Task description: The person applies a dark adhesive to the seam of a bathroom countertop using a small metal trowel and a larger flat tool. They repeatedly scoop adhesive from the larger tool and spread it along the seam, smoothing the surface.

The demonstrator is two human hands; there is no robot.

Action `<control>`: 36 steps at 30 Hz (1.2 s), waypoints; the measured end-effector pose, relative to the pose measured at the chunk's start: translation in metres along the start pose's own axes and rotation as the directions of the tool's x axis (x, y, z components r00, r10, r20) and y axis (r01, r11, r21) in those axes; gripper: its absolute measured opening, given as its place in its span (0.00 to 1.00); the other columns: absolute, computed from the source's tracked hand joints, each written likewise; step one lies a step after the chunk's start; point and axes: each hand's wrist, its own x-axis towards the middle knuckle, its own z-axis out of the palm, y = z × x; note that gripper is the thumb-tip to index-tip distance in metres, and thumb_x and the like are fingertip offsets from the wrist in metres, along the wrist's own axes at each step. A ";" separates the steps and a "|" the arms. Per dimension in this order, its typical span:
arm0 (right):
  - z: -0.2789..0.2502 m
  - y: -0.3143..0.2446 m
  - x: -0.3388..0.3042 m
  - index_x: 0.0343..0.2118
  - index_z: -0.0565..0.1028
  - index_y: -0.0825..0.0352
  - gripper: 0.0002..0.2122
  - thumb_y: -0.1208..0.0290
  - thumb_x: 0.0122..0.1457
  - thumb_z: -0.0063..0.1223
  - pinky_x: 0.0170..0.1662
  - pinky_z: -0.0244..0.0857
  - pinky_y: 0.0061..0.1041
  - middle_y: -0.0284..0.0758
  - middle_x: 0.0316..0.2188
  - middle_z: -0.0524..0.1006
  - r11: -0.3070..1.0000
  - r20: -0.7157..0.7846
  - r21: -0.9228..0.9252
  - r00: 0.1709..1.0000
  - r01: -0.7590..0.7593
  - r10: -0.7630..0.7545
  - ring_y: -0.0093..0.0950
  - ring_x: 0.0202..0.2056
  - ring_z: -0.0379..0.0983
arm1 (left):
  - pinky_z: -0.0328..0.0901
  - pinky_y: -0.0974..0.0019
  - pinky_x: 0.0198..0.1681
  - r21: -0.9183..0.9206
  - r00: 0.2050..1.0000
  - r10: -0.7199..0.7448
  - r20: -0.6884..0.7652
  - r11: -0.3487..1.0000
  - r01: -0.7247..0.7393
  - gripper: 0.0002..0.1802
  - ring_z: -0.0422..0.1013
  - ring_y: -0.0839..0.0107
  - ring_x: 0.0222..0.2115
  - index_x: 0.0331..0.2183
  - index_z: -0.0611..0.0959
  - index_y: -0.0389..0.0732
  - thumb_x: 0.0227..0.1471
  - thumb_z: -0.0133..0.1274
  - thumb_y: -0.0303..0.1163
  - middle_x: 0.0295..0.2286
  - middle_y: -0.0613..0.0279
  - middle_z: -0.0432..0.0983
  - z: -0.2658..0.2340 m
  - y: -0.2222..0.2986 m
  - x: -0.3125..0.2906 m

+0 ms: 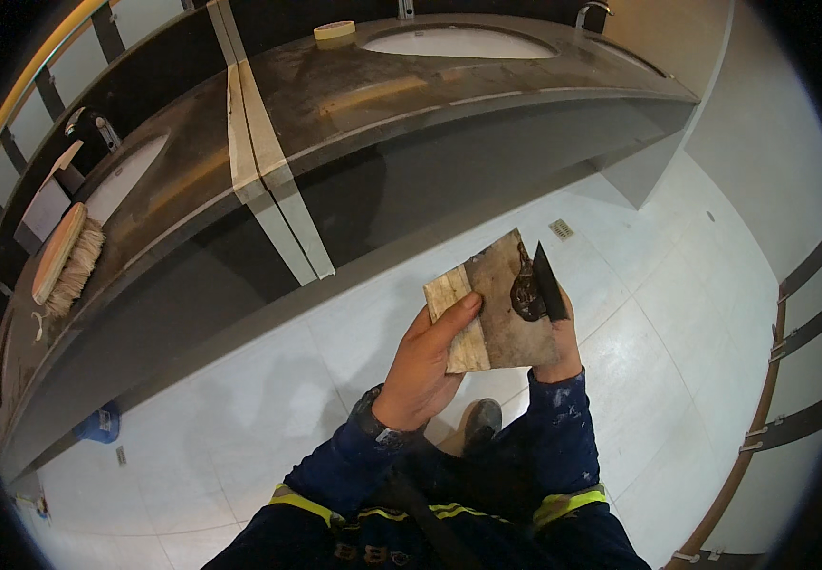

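Observation:
My left hand [420, 366] is closed round the pale, worn wooden grip of a wide putty knife [511, 342], thumb on top. A glossy dark brown lump of paste [526, 297] sits on its broad, stained blade, near the right edge. My right hand [565, 351] is closed too, partly hidden behind that blade. From it rises a dark, pointed spatula [550, 285], seen nearly edge-on and touching or very close to the paste; its handle is hidden. Both tools are held over the floor, in front of the counter.
A dark stone counter [287, 104] curves across ahead, with tape strips [259, 171] along a seam. On it are a white basin [458, 42], a tape roll [334, 30] and a wooden brush [64, 256]. A blue container [99, 424] stands below left. A drain [561, 229] marks the floor.

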 end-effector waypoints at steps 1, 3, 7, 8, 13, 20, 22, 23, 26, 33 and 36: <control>-0.001 0.001 -0.001 0.52 0.75 0.77 0.25 0.53 0.72 0.46 0.47 0.71 0.22 0.33 0.39 0.81 0.994 -0.032 -0.109 0.999 0.008 -0.012 0.20 0.39 0.77 | 0.72 0.59 0.55 0.029 1.000 0.002 0.010 1.000 -0.002 0.20 0.75 0.67 0.50 0.58 0.71 0.38 0.69 0.48 0.34 0.50 0.58 0.76 0.001 0.000 0.001; 0.000 -0.001 0.003 0.50 0.77 0.74 0.23 0.54 0.72 0.47 0.44 0.71 0.21 0.31 0.37 0.81 0.992 -0.116 -0.099 0.991 -0.078 0.066 0.18 0.38 0.76 | 0.71 0.59 0.55 0.086 1.000 0.006 0.029 0.996 -0.009 0.20 0.75 0.68 0.51 0.58 0.71 0.38 0.69 0.48 0.34 0.51 0.58 0.75 0.002 0.001 0.003; -0.015 0.013 0.024 0.39 0.79 0.66 0.17 0.54 0.71 0.49 0.34 0.64 0.18 0.24 0.28 0.75 0.961 -0.082 -0.269 0.996 -0.063 0.043 0.15 0.29 0.69 | 0.70 0.62 0.54 0.128 0.997 0.075 -0.007 0.989 -0.073 0.19 0.74 0.69 0.51 0.57 0.72 0.38 0.68 0.50 0.33 0.49 0.60 0.75 0.005 0.009 -0.005; -0.040 0.027 0.032 0.37 0.78 0.65 0.16 0.55 0.71 0.49 0.32 0.62 0.18 0.22 0.26 0.73 0.935 -0.080 -0.351 0.996 -0.056 0.029 0.14 0.27 0.67 | 0.70 0.65 0.52 0.139 0.995 0.098 -0.013 0.986 -0.095 0.18 0.74 0.72 0.49 0.56 0.73 0.38 0.67 0.51 0.32 0.48 0.62 0.76 0.010 0.012 -0.011; 0.001 -0.017 0.022 0.33 0.76 0.61 0.14 0.57 0.70 0.50 0.29 0.54 0.15 0.21 0.23 0.68 0.836 -0.340 -0.547 0.902 0.043 -0.268 0.12 0.25 0.61 | 0.66 0.70 0.50 0.471 0.797 0.600 0.065 0.686 -0.555 0.18 0.71 0.76 0.46 0.55 0.73 0.35 0.68 0.50 0.33 0.47 0.63 0.75 -0.020 0.037 -0.020; 0.041 -0.024 -0.007 0.33 0.78 0.72 0.09 0.70 0.66 0.57 0.30 0.60 0.19 0.29 0.21 0.76 0.617 -0.059 -0.771 0.947 0.157 -0.316 0.15 0.26 0.68 | 0.65 0.68 0.48 0.603 0.605 0.792 0.085 0.443 -0.663 0.20 0.70 0.73 0.44 0.55 0.73 0.31 0.69 0.47 0.34 0.45 0.59 0.75 -0.020 0.032 -0.007; 0.045 -0.020 -0.005 0.34 0.79 0.72 0.09 0.70 0.66 0.56 0.30 0.60 0.19 0.29 0.20 0.75 0.653 -0.066 -0.739 0.947 0.165 -0.313 0.15 0.25 0.67 | 0.65 0.72 0.35 0.604 0.528 0.841 0.122 0.359 -0.712 0.15 0.69 0.79 0.31 0.48 0.78 0.31 0.67 0.48 0.32 0.32 0.68 0.77 -0.009 0.028 -0.004; 0.046 -0.019 -0.006 0.34 0.79 0.72 0.09 0.70 0.66 0.56 0.30 0.60 0.19 0.29 0.20 0.75 0.669 -0.069 -0.724 0.948 0.167 -0.311 0.15 0.25 0.67 | 0.65 0.71 0.33 0.654 0.546 0.822 0.163 0.324 -0.683 0.15 0.69 0.79 0.30 0.48 0.79 0.30 0.67 0.49 0.31 0.31 0.67 0.77 -0.013 0.027 -0.005; 0.051 -0.024 -0.011 0.34 0.79 0.72 0.10 0.69 0.67 0.56 0.29 0.60 0.19 0.28 0.21 0.75 0.703 -0.106 -0.698 0.952 0.135 -0.288 0.15 0.25 0.67 | 0.64 0.68 0.29 0.765 0.599 0.752 0.273 0.208 -0.610 0.14 0.69 0.76 0.26 0.46 0.79 0.29 0.65 0.50 0.30 0.27 0.62 0.76 -0.028 0.028 -0.011; 0.056 -0.033 -0.015 0.34 0.79 0.71 0.12 0.66 0.68 0.55 0.29 0.57 0.17 0.25 0.21 0.73 0.799 -0.199 -0.599 0.955 0.058 -0.219 0.13 0.25 0.64 | 0.66 0.66 0.28 0.843 0.768 0.458 0.448 0.069 -0.533 0.11 0.72 0.65 0.23 0.42 0.81 0.30 0.62 0.53 0.28 0.24 0.53 0.74 -0.023 0.028 -0.024; 0.051 -0.039 -0.016 0.36 0.78 0.70 0.11 0.66 0.69 0.54 0.29 0.57 0.16 0.25 0.22 0.73 0.761 -0.184 -0.634 0.929 0.136 -0.320 0.13 0.25 0.64 | 0.70 0.64 0.32 0.885 0.841 0.345 0.416 0.061 -0.462 0.11 0.76 0.62 0.26 0.42 0.82 0.30 0.61 0.55 0.28 0.27 0.51 0.77 -0.030 0.023 -0.029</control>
